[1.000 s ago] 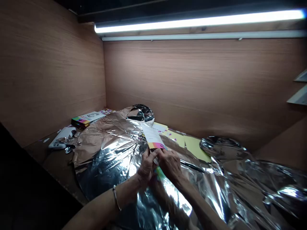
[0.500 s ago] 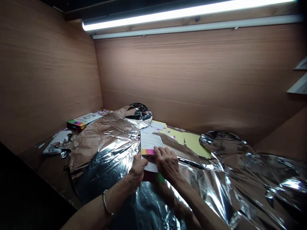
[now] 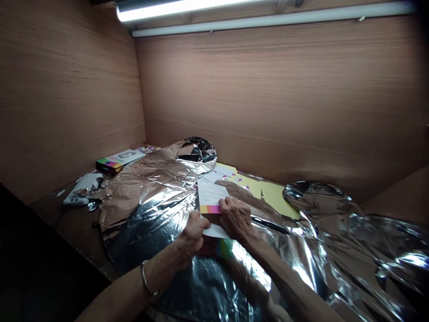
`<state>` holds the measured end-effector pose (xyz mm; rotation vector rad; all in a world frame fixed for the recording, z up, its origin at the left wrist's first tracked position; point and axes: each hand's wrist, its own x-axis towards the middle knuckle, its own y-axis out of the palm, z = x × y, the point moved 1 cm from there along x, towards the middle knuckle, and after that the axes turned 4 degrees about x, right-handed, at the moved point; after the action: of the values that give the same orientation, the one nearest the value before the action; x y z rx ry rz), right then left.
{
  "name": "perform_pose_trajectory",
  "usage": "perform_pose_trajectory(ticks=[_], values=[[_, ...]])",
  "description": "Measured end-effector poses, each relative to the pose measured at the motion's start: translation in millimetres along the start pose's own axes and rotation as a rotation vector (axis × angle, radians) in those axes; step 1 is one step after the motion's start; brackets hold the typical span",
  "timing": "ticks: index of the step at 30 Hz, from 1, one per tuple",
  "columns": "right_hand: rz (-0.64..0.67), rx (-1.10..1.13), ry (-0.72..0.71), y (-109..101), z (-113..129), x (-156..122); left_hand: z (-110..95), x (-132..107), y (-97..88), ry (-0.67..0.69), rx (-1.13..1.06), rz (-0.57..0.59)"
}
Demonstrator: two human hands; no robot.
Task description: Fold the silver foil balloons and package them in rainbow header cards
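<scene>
A printed white card [image 3: 212, 194] with a yellow, orange and pink band stands between my hands, over a shiny foil balloon. My left hand [image 3: 193, 230] pinches its lower left corner, thumb on top, with a bracelet on that wrist. The fingers of my right hand [image 3: 236, 217] curl over its right side at the coloured band. Below the band, a white flap [image 3: 215, 231] shows between the hands. The foil balloon [image 3: 150, 214] lies flat under both forearms and mirrors the card's colours.
More foil [image 3: 335, 232] spreads to the right. Yellow sheets [image 3: 278, 199] lie along the back wall [image 3: 268, 103]. At the left are a colourful printed packet [image 3: 120, 160] and a white device [image 3: 82, 190] beside crumpled foil. A lit tube lamp [image 3: 187, 6] runs above.
The view has tilted down and shifted slightly. My right hand's fingers have curled more at the card's right side. Both hands stay on the card.
</scene>
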<state>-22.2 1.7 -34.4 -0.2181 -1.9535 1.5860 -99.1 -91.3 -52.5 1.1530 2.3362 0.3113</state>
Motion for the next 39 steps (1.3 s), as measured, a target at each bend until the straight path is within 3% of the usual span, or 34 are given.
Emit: perform_pose_trajectory(ticks=[2,4,7,11,13,15,17,18,20,22,25,29,33,39], values=[[-0.011,0.063,-0.09,-11.0,-4.7,-23.9,3.1,-22.8,-1.7,-0.094,0.018,0.045],[-0.109,0.215,-0.243,-20.8,-6.0,-53.5,8.3,-49.5,-6.5,-0.169,0.028,0.097],[-0.275,0.409,-0.408,-28.7,-1.0,-100.0,18.8,-85.2,-17.7,-0.162,0.02,0.177],[-0.31,0.398,-0.416,-31.4,13.2,-146.9,33.1,-113.8,-37.5,-0.208,0.105,0.316],[-0.312,0.385,-0.405,-33.1,19.7,-160.4,34.5,-121.1,-50.0,-0.215,0.291,0.295],[-0.304,0.379,-0.382,-34.5,24.0,-167.9,29.2,-125.2,-61.9,-0.013,0.588,0.134],[-0.299,0.382,-0.359,-35.0,26.6,-171.3,21.0,-129.1,-67.4,0.453,0.892,0.012],[-0.301,0.384,-0.351,-35.0,27.5,-172.3,18.5,-131.5,-66.9,0.722,1.019,0.029],[-0.304,0.39,-0.34,-34.2,29.3,-173.6,20.4,-135.3,-62.0,1.139,1.215,0.207],[-0.298,0.402,-0.325,-32.7,31.0,-174.9,28.5,-135.7,-56.1,1.334,1.345,0.366],[-0.287,0.423,-0.303,-29.7,33.5,-176.8,41.7,-130.5,-51.1,1.403,1.462,0.384],[-0.262,0.445,-0.275,-24.9,36.9,-176.3,51.1,-122.8,-53.9,1.381,1.549,0.388],[-0.222,0.513,-0.232,-22.2,38.5,-174.0,54.4,-121.4,-60.4,1.355,1.66,0.465],[0.034,0.565,-0.288,-36.7,26.6,-181.5,54.4,-126.6,-62.1,1.334,1.765,0.546]])
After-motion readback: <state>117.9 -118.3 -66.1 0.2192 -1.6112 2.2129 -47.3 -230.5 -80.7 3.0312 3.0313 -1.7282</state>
